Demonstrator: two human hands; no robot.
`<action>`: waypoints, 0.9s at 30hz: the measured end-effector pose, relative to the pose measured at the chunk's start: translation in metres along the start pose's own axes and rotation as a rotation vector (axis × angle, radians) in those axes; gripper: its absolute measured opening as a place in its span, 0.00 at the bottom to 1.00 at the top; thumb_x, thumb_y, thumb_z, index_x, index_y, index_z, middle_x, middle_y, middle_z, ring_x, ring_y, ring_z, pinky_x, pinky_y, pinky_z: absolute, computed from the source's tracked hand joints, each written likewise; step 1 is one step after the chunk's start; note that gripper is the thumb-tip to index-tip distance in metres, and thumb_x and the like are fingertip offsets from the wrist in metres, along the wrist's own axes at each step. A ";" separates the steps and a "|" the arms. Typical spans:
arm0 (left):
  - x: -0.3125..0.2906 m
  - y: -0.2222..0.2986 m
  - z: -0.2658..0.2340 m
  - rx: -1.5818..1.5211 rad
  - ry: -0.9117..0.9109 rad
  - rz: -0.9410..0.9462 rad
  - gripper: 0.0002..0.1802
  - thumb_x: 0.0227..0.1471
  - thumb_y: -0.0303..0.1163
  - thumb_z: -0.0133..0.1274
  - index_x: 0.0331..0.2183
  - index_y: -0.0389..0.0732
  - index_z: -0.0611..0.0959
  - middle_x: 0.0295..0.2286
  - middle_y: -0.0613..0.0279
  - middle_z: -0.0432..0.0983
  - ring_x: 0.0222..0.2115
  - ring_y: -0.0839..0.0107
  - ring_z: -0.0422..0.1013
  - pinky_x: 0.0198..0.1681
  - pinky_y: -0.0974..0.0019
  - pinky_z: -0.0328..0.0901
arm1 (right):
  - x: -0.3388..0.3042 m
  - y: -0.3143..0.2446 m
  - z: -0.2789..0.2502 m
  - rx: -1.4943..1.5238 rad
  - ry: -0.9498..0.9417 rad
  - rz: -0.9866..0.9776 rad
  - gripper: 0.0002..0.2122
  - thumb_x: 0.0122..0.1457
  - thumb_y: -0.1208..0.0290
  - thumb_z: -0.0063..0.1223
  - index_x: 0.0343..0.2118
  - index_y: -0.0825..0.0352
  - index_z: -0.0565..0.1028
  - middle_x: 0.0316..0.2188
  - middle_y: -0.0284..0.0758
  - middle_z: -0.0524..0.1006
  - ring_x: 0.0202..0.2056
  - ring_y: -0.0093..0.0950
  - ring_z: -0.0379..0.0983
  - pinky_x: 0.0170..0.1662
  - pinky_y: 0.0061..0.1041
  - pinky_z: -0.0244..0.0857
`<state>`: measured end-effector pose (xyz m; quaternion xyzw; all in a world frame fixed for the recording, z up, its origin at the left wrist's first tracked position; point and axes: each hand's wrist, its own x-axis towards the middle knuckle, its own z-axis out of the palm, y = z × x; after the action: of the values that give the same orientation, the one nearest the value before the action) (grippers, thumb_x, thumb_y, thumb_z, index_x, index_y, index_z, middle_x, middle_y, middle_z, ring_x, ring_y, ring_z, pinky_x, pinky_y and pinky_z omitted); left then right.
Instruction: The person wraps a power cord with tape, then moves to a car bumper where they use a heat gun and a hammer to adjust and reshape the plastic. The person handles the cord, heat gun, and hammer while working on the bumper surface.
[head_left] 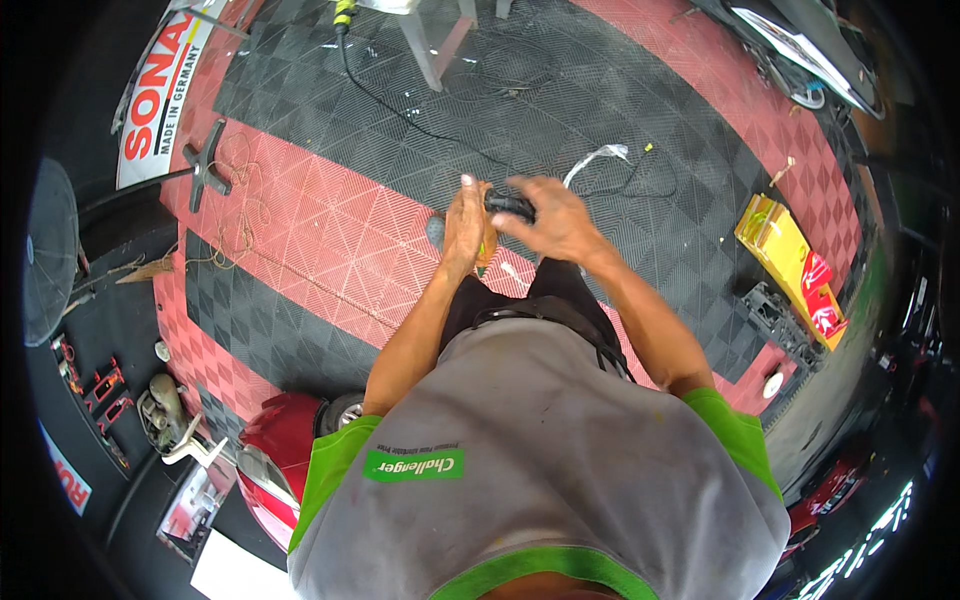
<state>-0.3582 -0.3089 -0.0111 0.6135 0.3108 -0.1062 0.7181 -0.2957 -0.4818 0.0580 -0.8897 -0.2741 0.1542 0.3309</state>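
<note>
On my feed there's a stubby black object (pixel 512 206) between both hands, above the dark grey and pinkish-red patterned floor tiles (pixel 330 240). The left hand (pixel 464 228) is beside it, grip unclear. The right hand (pixel 557 222) has thumb and fingers parted around it, but blurry, so can't tell if it's pinching.

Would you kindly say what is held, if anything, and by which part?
A black object is between left hand and right hand; the hold cannot be told.
</note>
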 end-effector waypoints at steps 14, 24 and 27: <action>0.025 -0.064 -0.095 0.088 0.274 -0.425 0.40 0.61 0.69 0.31 0.31 0.41 0.77 0.17 0.59 0.70 0.16 0.66 0.69 0.20 0.60 0.68 | -0.177 0.079 -0.067 0.061 -0.005 0.758 0.20 0.66 0.53 0.50 0.34 0.70 0.76 0.27 0.43 0.79 0.32 0.36 0.78 0.35 0.37 0.71; 0.094 -0.017 0.014 -0.219 0.116 -0.488 0.40 0.53 0.70 0.49 0.48 0.41 0.69 0.31 0.55 0.71 0.26 0.60 0.74 0.25 0.55 0.73 | -0.258 0.101 -0.025 0.644 0.499 1.108 0.19 0.66 0.55 0.52 0.40 0.71 0.70 0.28 0.31 0.71 0.32 0.18 0.63 0.38 0.20 0.60; 0.099 -0.007 0.002 -0.217 -0.032 -0.444 0.36 0.53 0.62 0.56 0.47 0.42 0.68 0.30 0.54 0.70 0.24 0.58 0.74 0.25 0.55 0.74 | -0.289 0.130 -0.019 0.775 0.821 1.286 0.21 0.64 0.52 0.55 0.41 0.71 0.69 0.28 0.31 0.69 0.31 0.21 0.64 0.37 0.23 0.60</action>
<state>-0.2838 -0.2901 -0.0735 0.4478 0.4362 -0.2373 0.7436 -0.4688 -0.7439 0.0109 -0.6818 0.4977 0.0604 0.5328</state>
